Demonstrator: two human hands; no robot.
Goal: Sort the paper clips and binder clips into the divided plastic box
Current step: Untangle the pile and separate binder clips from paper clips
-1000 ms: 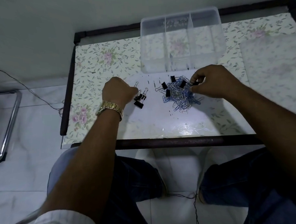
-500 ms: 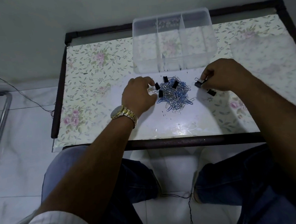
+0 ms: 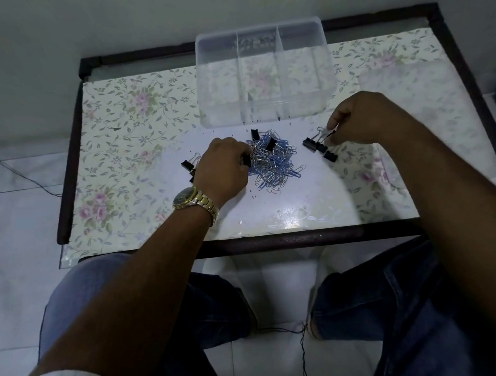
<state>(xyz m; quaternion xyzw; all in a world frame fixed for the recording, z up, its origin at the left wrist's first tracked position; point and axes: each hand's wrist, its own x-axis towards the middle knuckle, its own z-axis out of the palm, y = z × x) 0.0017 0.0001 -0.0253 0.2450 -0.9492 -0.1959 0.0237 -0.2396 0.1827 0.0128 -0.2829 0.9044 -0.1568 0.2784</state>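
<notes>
from my seat at the far end of the feed i start at the left, where a few black binder clips (image 3: pixel 187 165) lie on the floral table cover (image 3: pixel 115 156), just beside and partly hidden behind the left hand (image 3: pixel 223 169). that hand wears a gold watch (image 3: pixel 193 200) and sits at the left edge of the paper clip pile (image 3: pixel 274 162), its fingers curled down into the pile with a black binder clip (image 3: pixel 246 159) showing at the fingertips; i cannot tell for certain whether it is pinched or only touched. two more black binder clips (image 3: pixel 270 144) rest on top of the blue and silver heap. behind the pile, toward the wall, stands the divided plastic box (image 3: pixel 262 69), clear, with three compartments. right of the pile, a small cluster of black clips (image 3: pixel 319 148) lies on the cover, and the right hand (image 3: pixel 362 118) is curled above it, thumb and forefinger pinching the wire handle of one clip in that cluster.
</notes>
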